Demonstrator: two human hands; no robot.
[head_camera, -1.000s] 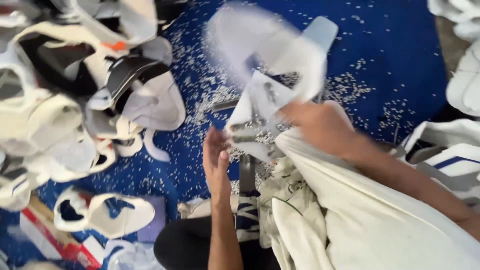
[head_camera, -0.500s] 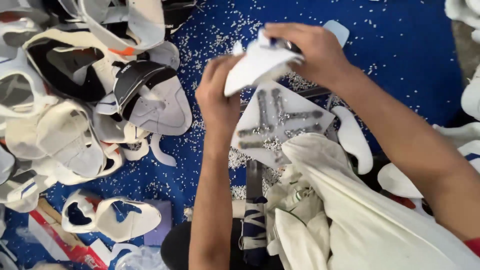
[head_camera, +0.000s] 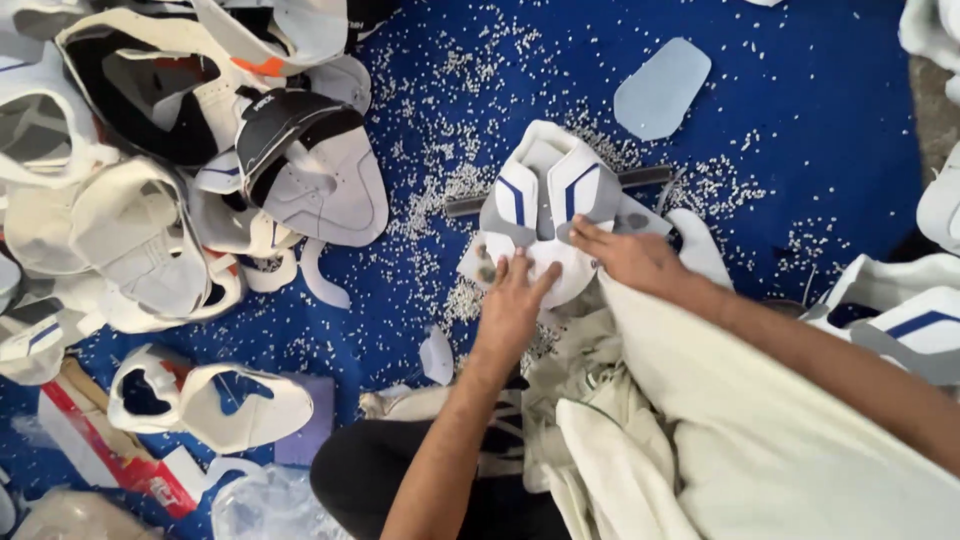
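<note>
Blue mat is carrying everything, white pellets lying scattered across its middle. Big pile of white/black shoe uppers is filling the mat's left side and running out of view at the top-left corner. Cream cloth is draping over the lap at the bottom-right, hiding the mat's near edge. More white/navy uppers are sitting at the right edge, cut off.

White/grey upper w/ navy stripes is lying flat near mat centre, over a dark metal bar that's mostly hidden under it.

Left hand is pressing flat on the upper's near edge, fingers spread and straight, gripping nothing. Right hand is pressing on the upper's right side, fingers extended flat, also no grip.

Loose grey insole-shaped piece is lying toward the far edge, well apart. Red/white box is lying at the bottom-left corner, partly under an upper.
</note>
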